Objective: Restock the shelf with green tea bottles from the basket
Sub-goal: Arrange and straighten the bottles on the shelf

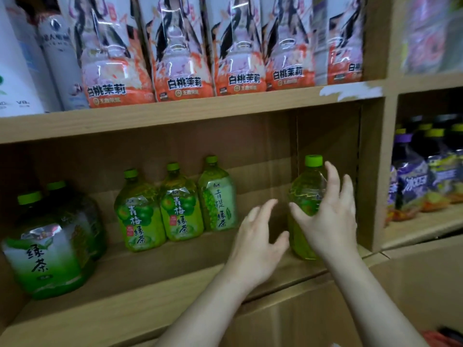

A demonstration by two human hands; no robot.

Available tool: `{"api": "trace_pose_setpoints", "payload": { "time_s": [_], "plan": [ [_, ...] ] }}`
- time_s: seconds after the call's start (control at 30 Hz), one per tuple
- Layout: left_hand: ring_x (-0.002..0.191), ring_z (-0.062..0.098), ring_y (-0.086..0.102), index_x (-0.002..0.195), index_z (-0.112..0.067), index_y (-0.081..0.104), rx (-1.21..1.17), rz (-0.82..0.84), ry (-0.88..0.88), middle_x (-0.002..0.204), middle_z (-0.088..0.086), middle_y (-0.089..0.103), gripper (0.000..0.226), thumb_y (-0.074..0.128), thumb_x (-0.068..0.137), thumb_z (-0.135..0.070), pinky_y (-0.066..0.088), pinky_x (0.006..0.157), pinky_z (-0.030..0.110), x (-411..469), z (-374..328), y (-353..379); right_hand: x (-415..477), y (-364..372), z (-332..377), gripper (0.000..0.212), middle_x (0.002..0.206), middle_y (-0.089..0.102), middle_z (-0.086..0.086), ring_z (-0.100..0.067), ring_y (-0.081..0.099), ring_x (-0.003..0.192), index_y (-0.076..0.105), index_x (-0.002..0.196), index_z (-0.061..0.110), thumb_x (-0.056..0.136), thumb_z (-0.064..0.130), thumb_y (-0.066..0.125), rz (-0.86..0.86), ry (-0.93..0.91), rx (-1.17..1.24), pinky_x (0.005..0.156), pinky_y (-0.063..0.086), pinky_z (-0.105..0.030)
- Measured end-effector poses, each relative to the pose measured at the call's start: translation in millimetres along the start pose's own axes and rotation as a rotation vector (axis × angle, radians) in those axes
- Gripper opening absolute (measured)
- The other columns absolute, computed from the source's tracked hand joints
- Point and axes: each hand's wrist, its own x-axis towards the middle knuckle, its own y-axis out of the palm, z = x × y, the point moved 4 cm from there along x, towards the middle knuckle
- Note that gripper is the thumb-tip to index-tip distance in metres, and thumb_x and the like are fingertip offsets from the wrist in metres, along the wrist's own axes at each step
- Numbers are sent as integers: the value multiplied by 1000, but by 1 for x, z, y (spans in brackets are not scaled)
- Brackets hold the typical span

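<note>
Head view: six green tea bottles (181, 211) shelved; left hand (255, 241) spread empty, right hand (328, 221) spread touching one.

The left forearm (208, 306) and right forearm (363, 296) reach up and forward, bare, side by side; the left hand (258, 236) shows its back, fingers straight and spread, thumb out to the right, holding nothing; the right hand (328, 221), higher, is likewise splayed, thumb and fingers straight across a green tea bottle (305, 194), not curled round it.

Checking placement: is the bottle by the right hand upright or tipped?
Upright. The bottle stands base-down on the shelf, green cap on top; the right hand is at its side.
</note>
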Motion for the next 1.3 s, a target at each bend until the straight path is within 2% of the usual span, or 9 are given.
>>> {"api": "trace_pose_setpoints", "payload": {
  "time_s": [0.17,0.33,0.53,0.67,0.77,0.87,0.97,1.1,1.3],
  "plan": [
    [138,8,29,149,-27,16,-39,62,-38,153,-7,29,79,63,86,-29,26,111,22,1,-13,13,6,-7,-13,96,128,44,-12,-33,57,107,19,141,36,65,63,72,50,34,-23,83,54,-44],
    [129,-1,31,149,-36,9,-1,-48,-34,148,-12,28,91,68,80,-32,27,96,11,-18,-8,-6,-16,-3,13,86,107,45,2,-17,55,86,30,135,40,63,66,70,170,-169,48,68,49,-30],
    [123,17,47,147,-33,11,127,-273,-195,140,-3,42,99,75,72,-44,41,92,25,-51,41,-65,-55,38,55,55,114,58,7,-11,58,107,45,130,37,80,39,68,337,-329,305,90,50,-34],
    [116,25,54,145,-31,13,212,-342,-278,135,0,46,105,77,65,-53,49,87,35,-69,66,-98,-72,68,78,55,126,59,13,0,54,118,50,133,34,83,23,69,505,-309,559,102,46,-34],
    [111,32,57,145,-34,10,283,-368,-376,137,4,46,109,77,62,-56,49,83,38,-80,87,-120,-88,89,94,61,132,47,27,10,44,123,40,130,51,88,13,63,718,-270,703,105,43,-26],
    [106,35,60,145,-35,5,354,-390,-446,137,6,47,110,77,64,-54,50,79,39,-88,107,-140,-103,118,112,77,150,34,15,0,30,138,29,133,61,90,2,53,830,-306,705,115,28,-25],
    [102,36,62,145,-35,-2,464,-391,-477,141,7,43,110,74,68,-55,51,74,41,-94,122,-155,-107,143,130,81,149,39,10,-11,41,132,27,133,66,86,4,49,871,-249,720,112,34,-46],
    [104,34,62,145,-36,-12,509,-370,-510,155,2,23,109,70,75,-50,53,76,42,-90,145,-167,-109,163,152,88,152,32,12,-7,33,139,18,133,62,82,-1,51,895,-263,668,115,30,-35],
    [112,33,58,148,-33,-13,410,-334,-533,158,-4,12,109,71,79,-40,49,78,40,-74,172,-174,-107,181,166,89,152,33,3,-14,41,135,22,122,72,69,6,50,952,-207,708,111,37,-42]
  ]
}}
